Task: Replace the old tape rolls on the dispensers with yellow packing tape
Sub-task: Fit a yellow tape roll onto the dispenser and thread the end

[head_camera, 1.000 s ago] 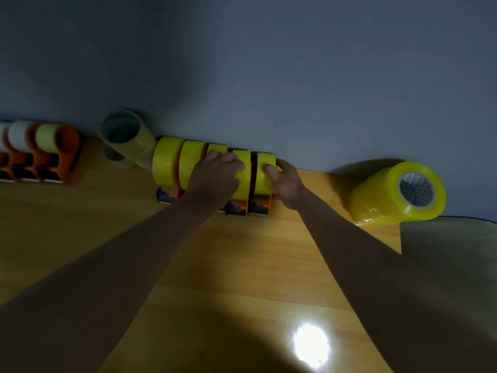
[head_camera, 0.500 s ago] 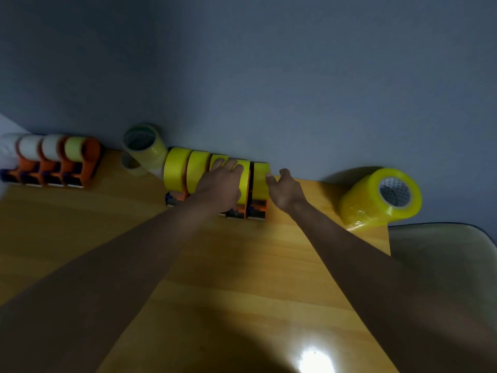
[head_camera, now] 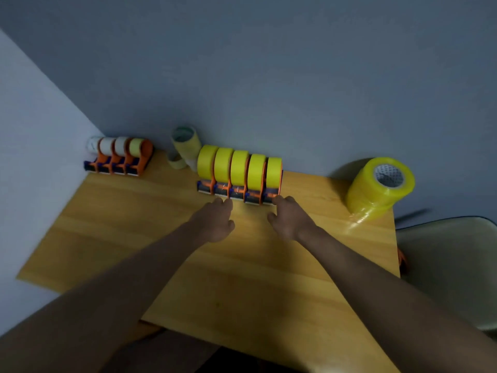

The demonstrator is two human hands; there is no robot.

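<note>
My fingertips (head_camera: 225,202) blur against the front of the dispensers (head_camera: 236,191), so I cannot tell whether my hands touch them. The counter (head_camera: 242,278) hides behind my forearms low down. The chair (head_camera: 451,265) runs off the right edge. The print inside the wrapped tape stack (head_camera: 376,187) is too small to read.

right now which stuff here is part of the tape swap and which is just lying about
Job:
row of dispensers with yellow rolls
dispensers with old pale rolls
pack of yellow tape
left hand
right hand

Lying about:
loose pale rolls
chair
</note>
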